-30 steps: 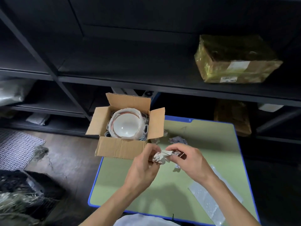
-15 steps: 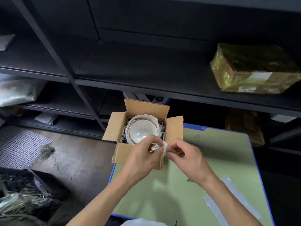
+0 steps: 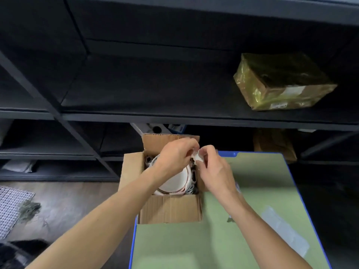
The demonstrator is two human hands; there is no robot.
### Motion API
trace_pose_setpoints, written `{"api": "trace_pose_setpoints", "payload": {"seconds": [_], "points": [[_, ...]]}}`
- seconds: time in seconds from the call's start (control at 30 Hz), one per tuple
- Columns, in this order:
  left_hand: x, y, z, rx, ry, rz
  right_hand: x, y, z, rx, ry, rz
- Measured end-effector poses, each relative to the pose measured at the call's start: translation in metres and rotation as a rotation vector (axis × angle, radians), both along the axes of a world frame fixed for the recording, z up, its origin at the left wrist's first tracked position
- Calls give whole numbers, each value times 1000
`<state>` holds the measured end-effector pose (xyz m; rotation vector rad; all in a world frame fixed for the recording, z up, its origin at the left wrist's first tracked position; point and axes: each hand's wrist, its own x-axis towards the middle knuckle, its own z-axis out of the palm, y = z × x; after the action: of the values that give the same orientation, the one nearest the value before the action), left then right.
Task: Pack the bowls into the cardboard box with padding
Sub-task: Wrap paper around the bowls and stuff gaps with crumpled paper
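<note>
An open cardboard box (image 3: 171, 210) stands at the far left corner of the green table (image 3: 223, 239). Inside it lies a white bowl (image 3: 174, 181) with a reddish rim, ringed by padding pieces (image 3: 193, 176) along the box walls. My left hand (image 3: 174, 152) and my right hand (image 3: 213, 171) meet above the box's far right corner. Together they pinch a small crumpled white paper wad (image 3: 198, 157). My forearms hide part of the bowl and the box's right flap.
Dark metal shelving (image 3: 174, 117) rises right behind the box. A parcel wrapped in yellowish film (image 3: 281, 84) sits on the shelf at the right. A clear plastic strip (image 3: 285, 233) lies on the table's right side. At the left, the floor holds a mesh mat (image 3: 11, 208).
Both hands have carried the paper wad from above the table forward to above the box's far right corner. The camera has moved closer to the box.
</note>
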<state>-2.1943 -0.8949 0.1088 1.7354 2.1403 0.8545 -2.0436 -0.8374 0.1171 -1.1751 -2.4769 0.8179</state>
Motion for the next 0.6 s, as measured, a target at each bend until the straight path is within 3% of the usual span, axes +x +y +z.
{"api": "trace_pose_setpoints", "payload": {"seconds": [0.27,0.43,0.6], "points": [[-20,-8,-28,48,64,-45,-21,-9,-25,105,-28,-29],[-16,-10,-38,56,150,-50,-16,-13,-33,438,-156,1],[-11,-11,-47,51,152,-34,-5,-7,-42,481,-161,76]]}}
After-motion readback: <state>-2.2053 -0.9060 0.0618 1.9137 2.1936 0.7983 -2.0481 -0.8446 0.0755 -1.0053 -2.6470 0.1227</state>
